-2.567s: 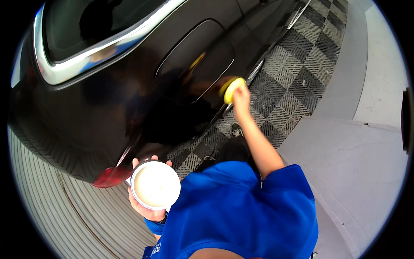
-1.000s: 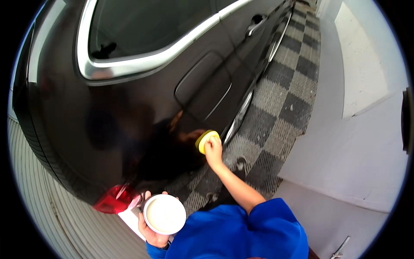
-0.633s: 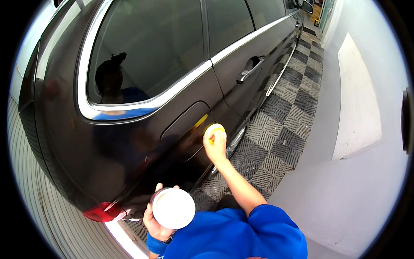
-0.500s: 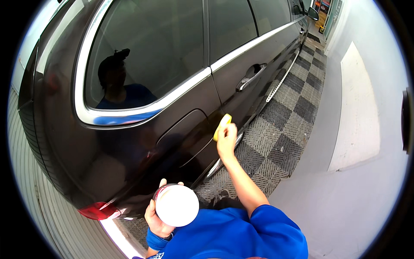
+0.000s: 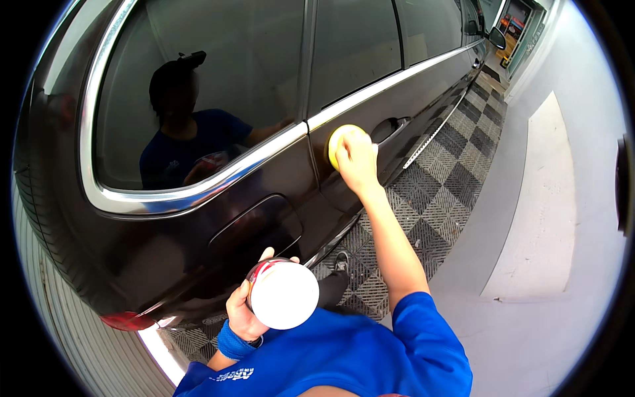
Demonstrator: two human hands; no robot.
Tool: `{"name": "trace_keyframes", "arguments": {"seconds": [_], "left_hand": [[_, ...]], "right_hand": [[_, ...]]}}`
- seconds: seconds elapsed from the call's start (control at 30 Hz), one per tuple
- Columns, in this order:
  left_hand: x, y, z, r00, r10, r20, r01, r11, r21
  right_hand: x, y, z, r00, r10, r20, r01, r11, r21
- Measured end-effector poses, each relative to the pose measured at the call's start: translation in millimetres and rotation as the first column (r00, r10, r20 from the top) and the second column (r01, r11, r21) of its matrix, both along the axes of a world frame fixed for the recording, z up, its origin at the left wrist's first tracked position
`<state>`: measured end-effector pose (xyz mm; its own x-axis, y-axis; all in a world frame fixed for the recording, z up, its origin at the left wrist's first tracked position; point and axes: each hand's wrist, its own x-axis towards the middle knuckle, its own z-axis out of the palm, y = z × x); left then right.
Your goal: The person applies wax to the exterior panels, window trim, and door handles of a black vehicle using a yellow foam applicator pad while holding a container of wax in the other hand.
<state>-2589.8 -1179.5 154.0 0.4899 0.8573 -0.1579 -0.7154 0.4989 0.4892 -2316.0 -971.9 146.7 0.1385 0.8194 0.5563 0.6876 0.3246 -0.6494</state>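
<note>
A dark brown car [image 5: 264,175] fills the left and middle of the view, its rear end toward me. My right hand [image 5: 358,161] grips a round yellow sponge pad [image 5: 336,147] against the rear door, just behind the door handle [image 5: 389,130]. Close to my body, my left hand [image 5: 246,315] is wrapped round a round tub [image 5: 285,296] with a white top and some red on its side. The tub is tilted, and I cannot tell whether the white is a lid or its contents. Below the side window lies the fuel flap [image 5: 256,228].
A grey wall [image 5: 456,317] with a white panel [image 5: 539,198] stands to the right. Between car and wall runs a checkered tile floor [image 5: 440,192]. A side mirror [image 5: 497,38] juts out at the far end, near a doorway. On the left is a ribbed shutter [image 5: 73,337].
My right hand has moved up and forward with the sponge pad, from the panel's lower edge onto the rear door. The view has shifted closer to the car. My left hand still holds the tub.
</note>
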Motion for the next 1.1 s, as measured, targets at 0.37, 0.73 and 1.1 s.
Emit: {"name": "trace_keyframes", "arguments": {"seconds": [0.37, 0.73, 1.1], "left_hand": [[95.7, 80.7, 4.6, 1.000, 0.017, 0.012, -0.018, 0.996, 0.092], [172.0, 124.7, 21.5, 0.999, 0.041, 0.034, -0.044, 0.995, 0.090], [254.7, 115.6, 35.6, 0.923, 0.335, 0.190, -0.368, 0.912, 0.181]], "right_hand": [[41.7, 47.9, 0.9, 0.973, -0.118, 0.199, 0.105, 0.992, 0.075], [82.2, 73.6, -1.4, 0.972, 0.044, 0.231, -0.068, 0.993, 0.096], [146.3, 100.0, -2.2, 0.987, 0.157, 0.042, -0.157, 0.988, -0.003]]}}
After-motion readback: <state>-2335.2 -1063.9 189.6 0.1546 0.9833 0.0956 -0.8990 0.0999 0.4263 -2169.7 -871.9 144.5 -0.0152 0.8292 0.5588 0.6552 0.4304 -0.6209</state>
